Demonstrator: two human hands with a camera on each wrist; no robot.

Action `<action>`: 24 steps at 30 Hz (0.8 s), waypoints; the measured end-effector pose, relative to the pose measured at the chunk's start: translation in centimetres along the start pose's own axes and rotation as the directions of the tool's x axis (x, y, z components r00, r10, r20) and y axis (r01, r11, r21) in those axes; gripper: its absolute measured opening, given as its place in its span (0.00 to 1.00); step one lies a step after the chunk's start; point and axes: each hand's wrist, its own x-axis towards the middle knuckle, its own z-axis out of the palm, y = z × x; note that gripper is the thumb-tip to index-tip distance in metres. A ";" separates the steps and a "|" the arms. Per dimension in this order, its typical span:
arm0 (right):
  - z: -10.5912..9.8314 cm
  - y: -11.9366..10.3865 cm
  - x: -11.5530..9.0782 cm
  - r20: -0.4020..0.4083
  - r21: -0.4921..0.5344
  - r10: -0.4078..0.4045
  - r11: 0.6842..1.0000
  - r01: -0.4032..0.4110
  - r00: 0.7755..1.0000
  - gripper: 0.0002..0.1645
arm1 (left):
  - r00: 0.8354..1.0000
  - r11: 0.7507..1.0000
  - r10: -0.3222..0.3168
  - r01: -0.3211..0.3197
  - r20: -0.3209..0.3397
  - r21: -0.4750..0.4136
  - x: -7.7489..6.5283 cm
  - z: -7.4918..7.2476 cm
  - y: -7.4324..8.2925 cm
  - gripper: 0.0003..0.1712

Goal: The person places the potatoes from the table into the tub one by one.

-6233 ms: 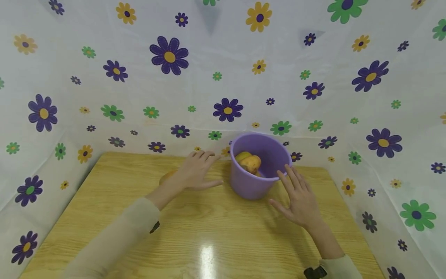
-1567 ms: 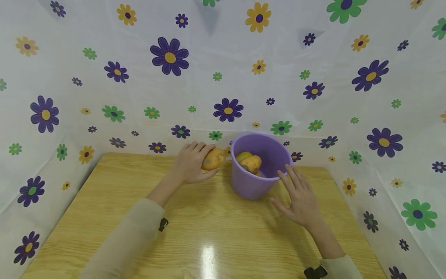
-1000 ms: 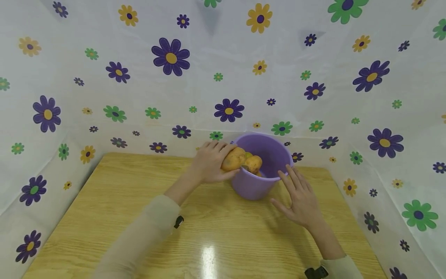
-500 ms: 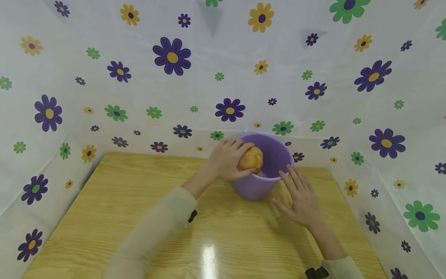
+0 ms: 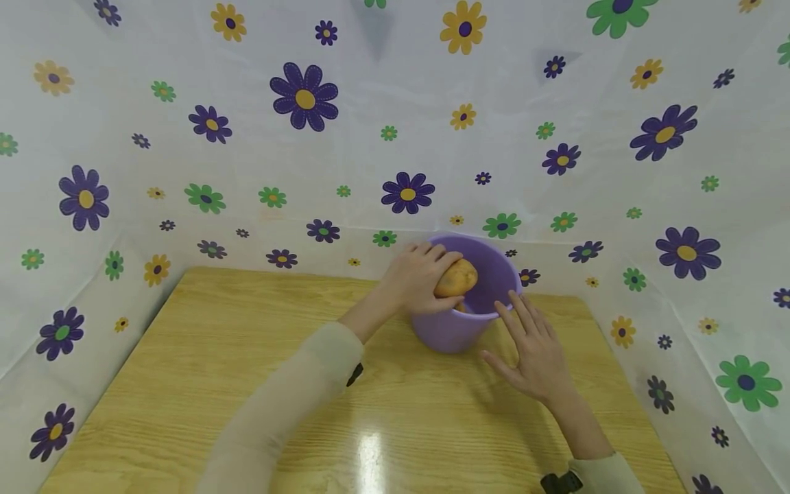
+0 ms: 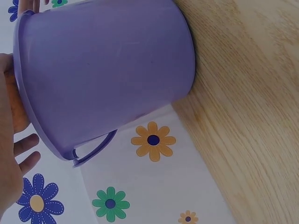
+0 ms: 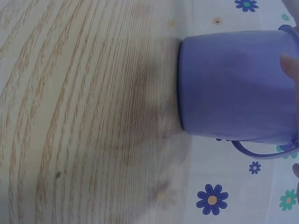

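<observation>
My left hand (image 5: 422, 278) grips a yellow mango (image 5: 459, 278) with brownish marks, thumb below and fingers over its top. Hand and mango are over the left part of the mouth of a purple bucket (image 5: 447, 333) that stands upright on the table. A bit of another yellow fruit (image 5: 459, 307) shows inside, below the held one; the rest of the contents is hidden behind the hand. In the left wrist view the mango (image 6: 17, 109) appears just past the bucket's rim. My right hand (image 5: 535, 353) has its fingers spread, fingertips at the bucket's right rim.
The wooden table (image 5: 247, 370) meets a white flower-printed sheet (image 5: 358, 158) at the back and sides. A purple handle (image 6: 96, 151) hangs along the bucket's side in the left wrist view. Dark wrist straps (image 5: 560, 482) show at the sleeves.
My left hand picked up the mango from the table's left and carried it right, over the bucket's mouth, covering the fruit seen inside earlier. My right hand stayed at the rim.
</observation>
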 end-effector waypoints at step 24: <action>-0.1 -0.2 0.1 0.008 -0.005 0.000 1.000 0.000 1.000 0.56 | 0.976 0.998 0.037 -0.046 0.214 0.037 3.6 0.4 0.9 0.45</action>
